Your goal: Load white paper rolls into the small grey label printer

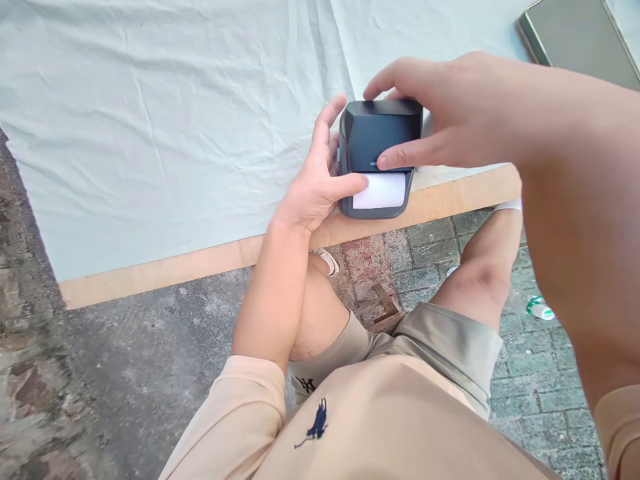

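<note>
A small dark label printer, with part of its lettering covered, is held over the near edge of the table. Its front part shows a white strip of paper below the dark cover. My left hand grips the printer's left side, the thumb lying across the paper and the other fingers partly hidden behind the body. From the right, my right hand reaches over the cover: its thumb presses on the front face near the lettering, and its fingers curl around the far edge.
A pale wrinkled cloth covers the table, whose bare wooden edge runs along the front. A flat dark-screened device lies at the upper right. Below are a wooden stool, brick paving and a small white-and-green item.
</note>
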`<state>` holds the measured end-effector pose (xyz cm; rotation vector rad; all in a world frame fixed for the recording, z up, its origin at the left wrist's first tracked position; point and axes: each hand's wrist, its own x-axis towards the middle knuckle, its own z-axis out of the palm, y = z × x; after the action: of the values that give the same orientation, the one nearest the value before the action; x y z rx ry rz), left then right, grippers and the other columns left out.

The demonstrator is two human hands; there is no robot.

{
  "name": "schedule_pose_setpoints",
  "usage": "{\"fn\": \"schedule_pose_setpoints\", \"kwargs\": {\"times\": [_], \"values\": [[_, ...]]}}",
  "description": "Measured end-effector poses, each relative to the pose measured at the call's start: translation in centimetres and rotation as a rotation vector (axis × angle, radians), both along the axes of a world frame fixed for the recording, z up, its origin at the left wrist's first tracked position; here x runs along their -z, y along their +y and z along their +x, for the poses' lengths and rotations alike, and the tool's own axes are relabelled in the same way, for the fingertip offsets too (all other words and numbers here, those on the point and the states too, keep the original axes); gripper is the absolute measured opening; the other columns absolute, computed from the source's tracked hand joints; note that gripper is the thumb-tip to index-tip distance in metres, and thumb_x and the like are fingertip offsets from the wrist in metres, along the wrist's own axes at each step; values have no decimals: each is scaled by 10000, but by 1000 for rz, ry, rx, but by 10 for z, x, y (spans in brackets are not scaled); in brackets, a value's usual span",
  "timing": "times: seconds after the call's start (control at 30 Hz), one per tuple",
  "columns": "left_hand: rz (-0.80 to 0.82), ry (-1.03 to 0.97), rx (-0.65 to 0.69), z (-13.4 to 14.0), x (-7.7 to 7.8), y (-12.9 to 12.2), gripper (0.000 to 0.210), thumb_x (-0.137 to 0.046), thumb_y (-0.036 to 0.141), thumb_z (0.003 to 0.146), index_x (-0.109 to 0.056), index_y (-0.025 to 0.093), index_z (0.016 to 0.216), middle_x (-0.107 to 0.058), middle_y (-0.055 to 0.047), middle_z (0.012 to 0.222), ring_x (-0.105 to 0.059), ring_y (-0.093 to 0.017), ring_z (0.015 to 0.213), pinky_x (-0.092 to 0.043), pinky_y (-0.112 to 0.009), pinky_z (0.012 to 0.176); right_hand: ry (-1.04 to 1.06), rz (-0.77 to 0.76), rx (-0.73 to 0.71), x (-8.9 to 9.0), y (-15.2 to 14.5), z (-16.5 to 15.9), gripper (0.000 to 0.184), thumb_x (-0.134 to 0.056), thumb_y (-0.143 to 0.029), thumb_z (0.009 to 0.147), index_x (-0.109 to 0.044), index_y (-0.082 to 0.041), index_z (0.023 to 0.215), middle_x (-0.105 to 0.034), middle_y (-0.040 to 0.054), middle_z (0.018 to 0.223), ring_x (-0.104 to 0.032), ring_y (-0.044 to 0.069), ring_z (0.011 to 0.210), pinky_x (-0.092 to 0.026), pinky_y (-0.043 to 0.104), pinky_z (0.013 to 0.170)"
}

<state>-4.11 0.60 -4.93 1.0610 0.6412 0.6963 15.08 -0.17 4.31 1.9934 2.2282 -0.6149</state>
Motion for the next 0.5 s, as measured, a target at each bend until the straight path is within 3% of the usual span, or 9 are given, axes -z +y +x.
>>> {"fn": "schedule_pose_setpoints", "kwargs": {"times": [0.1,0.23,0.3,0.37,0.5], "values": [[-130,-24,-77,2,-15,-7,918,-820,280,612,-352,330,1400,-602,-32,1196,-600,-233,1222,-508,-348,997,-95,0,-21,7,11,0,806,-804,-591,687,-435,-422,1384,-657,-25,860,-482,127,535,-324,328,547],[-268,-29,-192,4,-31,-13,565,-650,167,768,-482,310,1289,-638,8,1072,-662,-167,1114,-520,-285,927,-71,80,-131,17,14,6,783,-792,-621,689,-466,-356,1350,-672,-10,872,-473,144,563,-279,324,542],[-290,-93,-184,4,-28,-10,405,-523,126,804,-545,273,1181,-641,20,922,-671,-113,829,-517,-230,732,-29,119,-176,19,9,10,732,-750,-647,724,-473,-338,1327,-684,15,934,-528,191,665,-307,334,562],[-273,-151,-194,4,-22,-6,357,-447,72,805,-577,242,1091,-624,28,815,-573,-64,631,-446,-193,586,10,183,-206,19,2,14,657,-701,-643,772,-484,-324,1304,-676,42,1021,-562,218,767,-335,348,614],[-250,-152,-235,4,-14,-3,394,-377,27,806,-575,214,1092,-613,41,791,-590,-38,642,-445,-157,603,110,242,-193,14,-14,14,586,-685,-565,803,-503,-344,1315,-618,52,1167,-577,209,877,-393,369,749]]}}
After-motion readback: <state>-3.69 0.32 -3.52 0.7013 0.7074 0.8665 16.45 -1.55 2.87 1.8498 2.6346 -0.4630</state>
